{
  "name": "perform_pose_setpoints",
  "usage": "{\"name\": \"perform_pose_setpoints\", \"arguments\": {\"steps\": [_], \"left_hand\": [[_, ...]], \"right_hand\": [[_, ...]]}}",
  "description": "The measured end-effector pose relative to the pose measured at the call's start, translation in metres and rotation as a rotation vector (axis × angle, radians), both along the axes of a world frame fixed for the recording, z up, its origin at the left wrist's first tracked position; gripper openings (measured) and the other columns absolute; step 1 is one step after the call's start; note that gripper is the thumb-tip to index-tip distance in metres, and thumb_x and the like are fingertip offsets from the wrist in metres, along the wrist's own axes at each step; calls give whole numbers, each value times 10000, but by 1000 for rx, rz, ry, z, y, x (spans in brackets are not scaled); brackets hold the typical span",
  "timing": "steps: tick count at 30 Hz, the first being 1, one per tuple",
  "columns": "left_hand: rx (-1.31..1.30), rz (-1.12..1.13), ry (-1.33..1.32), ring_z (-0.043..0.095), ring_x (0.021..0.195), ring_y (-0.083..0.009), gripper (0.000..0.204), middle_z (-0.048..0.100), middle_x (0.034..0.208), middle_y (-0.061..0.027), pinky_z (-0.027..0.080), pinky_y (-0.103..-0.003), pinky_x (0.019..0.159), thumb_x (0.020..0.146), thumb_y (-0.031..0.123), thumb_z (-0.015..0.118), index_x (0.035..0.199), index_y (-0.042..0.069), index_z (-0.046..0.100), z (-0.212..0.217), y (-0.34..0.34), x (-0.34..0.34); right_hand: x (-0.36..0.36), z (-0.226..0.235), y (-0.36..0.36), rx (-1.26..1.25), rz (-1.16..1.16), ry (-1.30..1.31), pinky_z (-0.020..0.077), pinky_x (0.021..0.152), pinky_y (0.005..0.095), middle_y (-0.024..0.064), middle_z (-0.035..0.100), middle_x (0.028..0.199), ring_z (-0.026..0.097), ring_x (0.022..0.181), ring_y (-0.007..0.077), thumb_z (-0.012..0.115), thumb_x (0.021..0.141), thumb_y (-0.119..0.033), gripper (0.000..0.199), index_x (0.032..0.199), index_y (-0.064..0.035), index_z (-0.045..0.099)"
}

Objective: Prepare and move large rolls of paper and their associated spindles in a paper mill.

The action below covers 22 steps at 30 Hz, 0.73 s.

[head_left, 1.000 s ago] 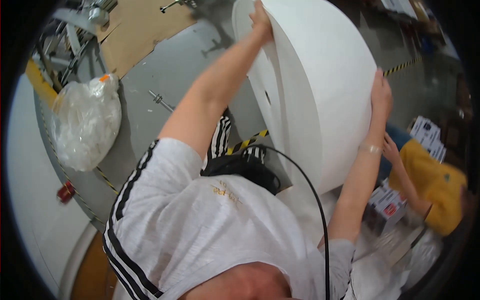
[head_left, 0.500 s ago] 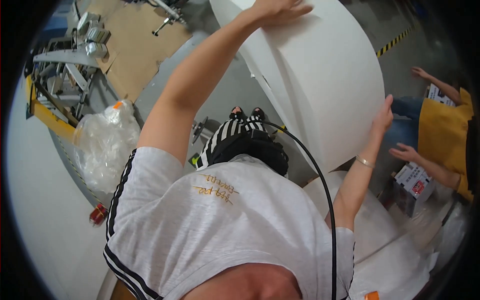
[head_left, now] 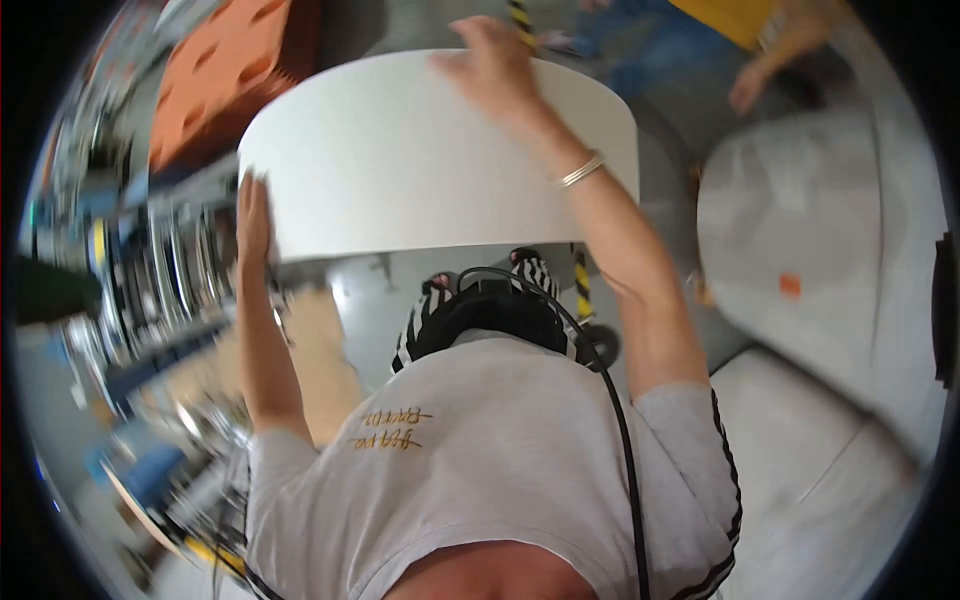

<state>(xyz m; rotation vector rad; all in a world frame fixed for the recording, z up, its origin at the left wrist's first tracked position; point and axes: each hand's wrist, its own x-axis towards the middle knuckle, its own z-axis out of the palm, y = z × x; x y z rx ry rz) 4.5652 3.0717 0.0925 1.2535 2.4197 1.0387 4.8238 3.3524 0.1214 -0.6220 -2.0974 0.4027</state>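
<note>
A large smooth white panel (head_left: 400, 180) with a curved far edge spans the space in front of me, above my feet. Along its left end, my left hand (head_left: 254, 222) lies with fingers straight and pressed to the side. My right hand (head_left: 492, 72), slightly blurred, is over the panel's far edge with its fingers apart; whether it touches the surface I cannot tell. A metal bracelet circles my right wrist. What supports the panel from below is hidden.
At far left stands an orange block with holes (head_left: 215, 75), beside blurred metal racks (head_left: 185, 260). Large pale wrapped pieces (head_left: 800, 230) lie to the right. A co-worker's yellow top (head_left: 725, 18) and hands show at far right. A black wheel (head_left: 603, 345) stands near my feet.
My view has turned right. The white panel now lies across in front of me. My left hand has come to its left end, and my right hand has moved onto its far side.
</note>
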Motion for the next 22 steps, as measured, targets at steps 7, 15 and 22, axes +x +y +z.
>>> {"name": "perform_pose_setpoints", "arguments": {"steps": [7,15,22], "left_hand": [[21,1,-408,234,1148,-229,613,228,1254,-164,181,-279,935,817,398,367,1216,-38,202,-35,-3,-64],[34,-162,-436,416,988,-229,526,415,1124,-135,331,-312,842,834,390,337,1136,-40,354,-42,97,-161],[-110,-353,-347,473,960,-260,558,407,1137,-129,416,-368,803,825,446,242,1175,15,296,-36,102,-179]], "right_hand": [[63,-12,-177,-25,-371,48,295,826,369,64,477,997,404,974,219,600,586,-490,518,921,-103,515],[27,-45,-198,-96,-536,114,223,885,384,17,465,1016,370,1002,186,519,583,-574,551,903,-126,538],[20,-58,-201,18,-553,241,234,871,391,10,486,962,387,966,188,491,540,-597,565,846,-126,554]]}}
